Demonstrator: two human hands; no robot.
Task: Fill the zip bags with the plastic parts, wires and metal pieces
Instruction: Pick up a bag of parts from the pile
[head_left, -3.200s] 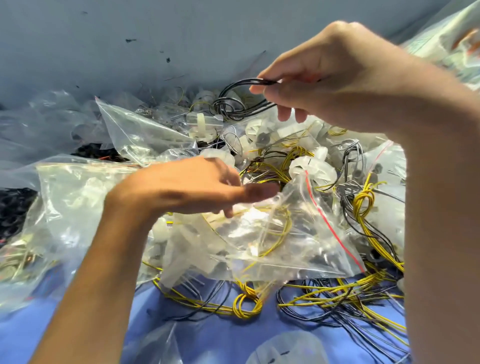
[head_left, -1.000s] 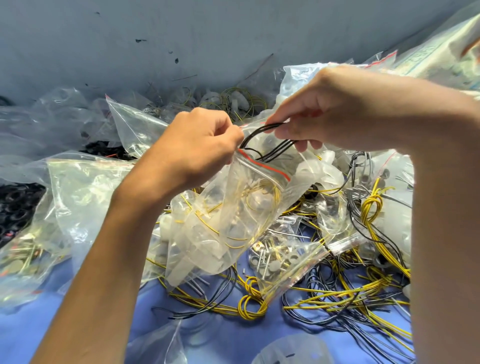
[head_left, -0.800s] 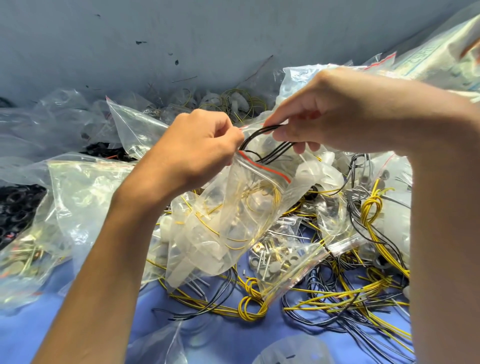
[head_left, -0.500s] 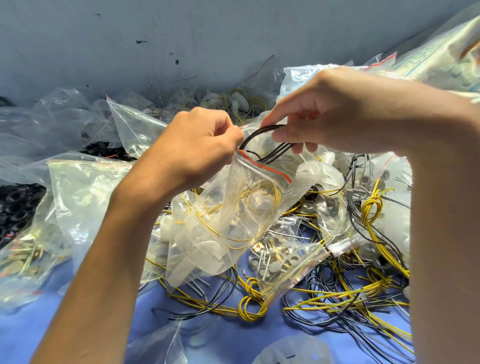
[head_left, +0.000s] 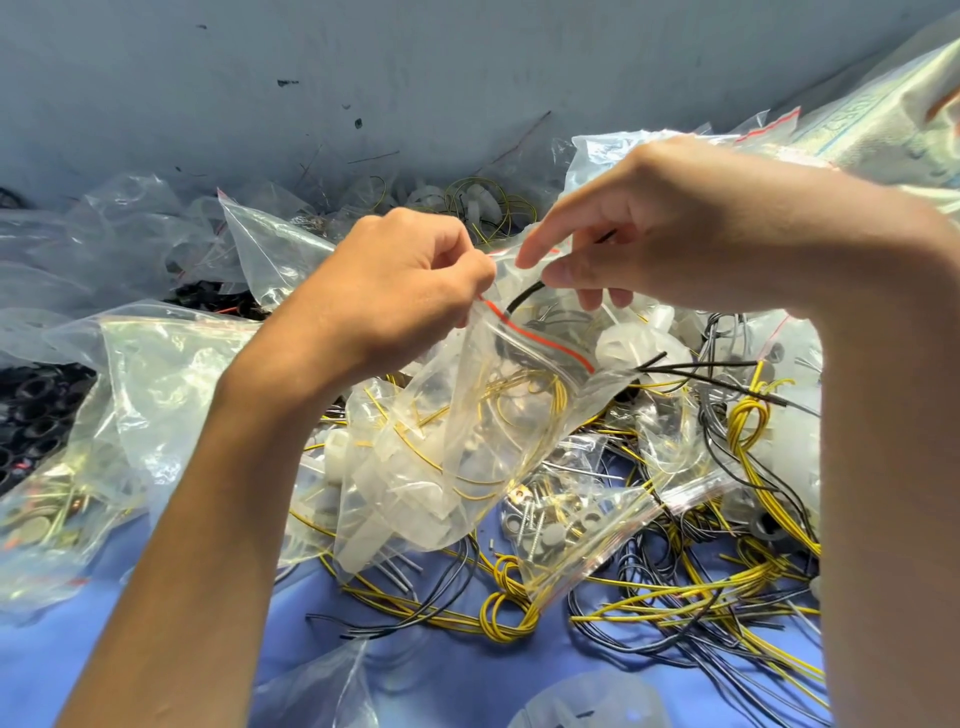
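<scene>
Your left hand (head_left: 395, 291) pinches one lip of the zip bag (head_left: 483, 431) just by its red strip (head_left: 540, 338). That grip lifts the bag off the pile, so the mouth gapes toward your other hand. Your right hand (head_left: 675, 234) has its thumb and curled fingers closed on a black wire (head_left: 523, 299), with the index finger straight above the opening. The wire's lower end dips just inside the mouth, so feeding it in looks like the step in hand. Yellow wire (head_left: 519, 395) and pale plastic parts (head_left: 374, 519) already lie in the bag. Black ends (head_left: 675, 366) poke out beside its right corner; I cannot tell whether they belong to the same wire. Below, a second bag (head_left: 587, 525) of metal pieces lies on the blue counter (head_left: 156, 649) among loose wires (head_left: 675, 597). More bags (head_left: 156, 234) are heaped against the scuffed grey wall (head_left: 467, 78).
</scene>
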